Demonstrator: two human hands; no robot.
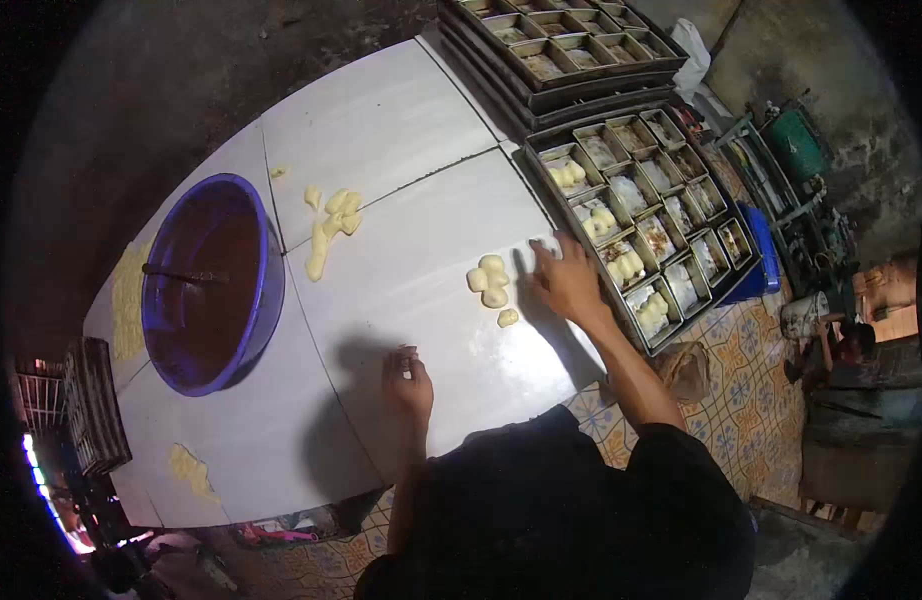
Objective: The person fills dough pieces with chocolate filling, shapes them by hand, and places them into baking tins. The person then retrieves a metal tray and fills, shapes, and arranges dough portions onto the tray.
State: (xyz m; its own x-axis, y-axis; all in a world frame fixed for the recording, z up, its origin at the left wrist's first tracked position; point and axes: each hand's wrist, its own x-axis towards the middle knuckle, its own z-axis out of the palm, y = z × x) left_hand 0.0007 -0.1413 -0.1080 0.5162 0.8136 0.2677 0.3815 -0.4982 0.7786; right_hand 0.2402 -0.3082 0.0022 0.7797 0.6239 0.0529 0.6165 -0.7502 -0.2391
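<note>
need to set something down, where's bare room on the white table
Widest on the white tiled table: its far part, between the purple plastic basin, the pale yellow dough strip and the stacked dark metal trays. Another: between the flat dough scrap and left hand. Crowded: around the small pale dough balls, by the right hand.

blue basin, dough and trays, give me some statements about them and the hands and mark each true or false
1. The blue basin stands to the left of the left hand. True.
2. The right hand grips a dough ball. False: its fingers are spread, with no dough showing in them.
3. The cluster of dough balls is nearer the right hand than the left. True.
4. Every compartment of the tray beside the table holds dough. False: only the four along its left side show dough pieces.
</note>
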